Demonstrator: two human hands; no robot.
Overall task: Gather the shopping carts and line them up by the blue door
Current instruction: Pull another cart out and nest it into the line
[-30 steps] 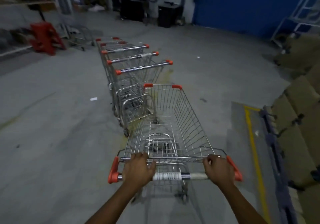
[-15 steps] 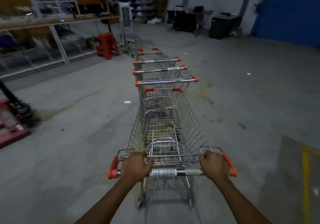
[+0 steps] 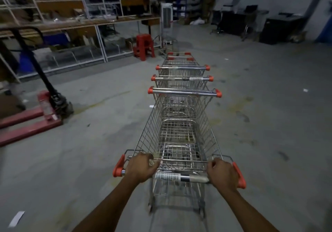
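Shelving (image 3: 53, 25) of white metal frames lines the left wall of a dim warehouse. A red pallet jack (image 3: 48, 106) is parked on the concrete floor (image 3: 269, 124) at left, well apart from the cart lane. A red plastic stool (image 3: 143, 46) and a white tower fan (image 3: 166, 16) stand just beyond the far end of the row. Dark cabinets (image 3: 280, 29) sit by the back wall at right, beside a sliver of blue door (image 3: 326, 25). A scrap of paper (image 3: 16, 218) lies near the bottom-left corner.

Down the centre, a row of nested carts (image 3: 181, 78) shows 3 chrome handle bars with orange end caps, one behind another. The near cart (image 3: 179, 133), a wire basket with orange corner guards, stands straight behind them. Its front end reaches the rearmost handle bar; whether it has slid inside cannot be told. The left hand (image 3: 142, 168) and right hand (image 3: 221, 173) each grip its handle (image 3: 179, 177), fingers curled over the bar on either side of a white printed label.
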